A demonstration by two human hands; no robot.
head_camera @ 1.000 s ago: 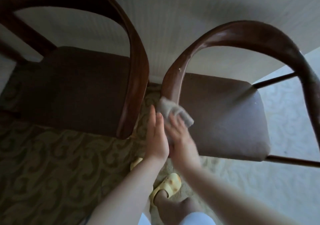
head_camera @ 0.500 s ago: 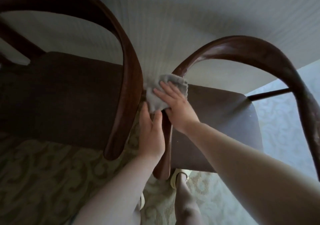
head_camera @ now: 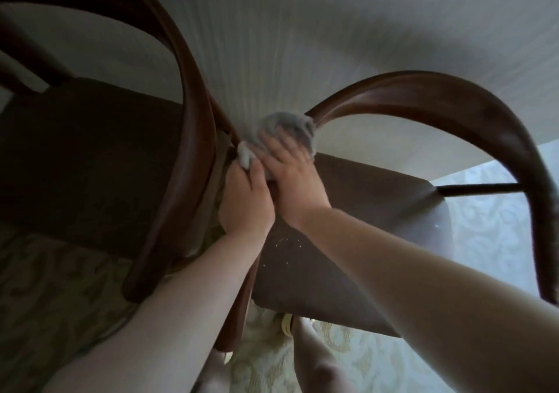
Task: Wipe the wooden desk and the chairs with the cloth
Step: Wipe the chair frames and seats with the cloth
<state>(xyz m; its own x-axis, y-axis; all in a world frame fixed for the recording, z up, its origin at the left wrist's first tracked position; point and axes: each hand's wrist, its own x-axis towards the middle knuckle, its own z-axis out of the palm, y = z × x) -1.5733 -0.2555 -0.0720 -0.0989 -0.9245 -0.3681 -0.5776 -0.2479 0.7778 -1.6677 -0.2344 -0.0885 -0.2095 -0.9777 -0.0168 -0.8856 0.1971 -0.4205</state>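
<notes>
wiping the curved arm of the right-hand chair

we are on the chairs part of the job. our right hand [head_camera: 298,177] lies spread and flat over the grey cloth [head_camera: 287,126], fingers nearly straight, pressing it onto the near end of the bent wooden arm [head_camera: 423,102] of the right chair, just where that arm drops toward the back left corner of its seat [head_camera: 348,241]. our left hand [head_camera: 246,199] is curled round the cloth's lower tail, pinching a fold by the gap between the two chairs; how tight that pinch is we cannot tell, since the picture is blurred there.

to do this stroke well, we judge the cloth should wrap the rail rather than sit on top of it, so the underside and inner face get wiped too. the right palm can press and slide along the curve toward the far end, while the left keeps the loose tail from dragging on the carpet [head_camera: 60,286]. the narrow gap beside the left chair's arm [head_camera: 193,150] looks tight, so knuckles could knock it; short strokes there seem safer.

pale specks show on the seat near its front left corner [head_camera: 284,241]. those will likely need a pass after the rail. the wooden desk is not clearly in view, so we cannot say where it stands.
</notes>
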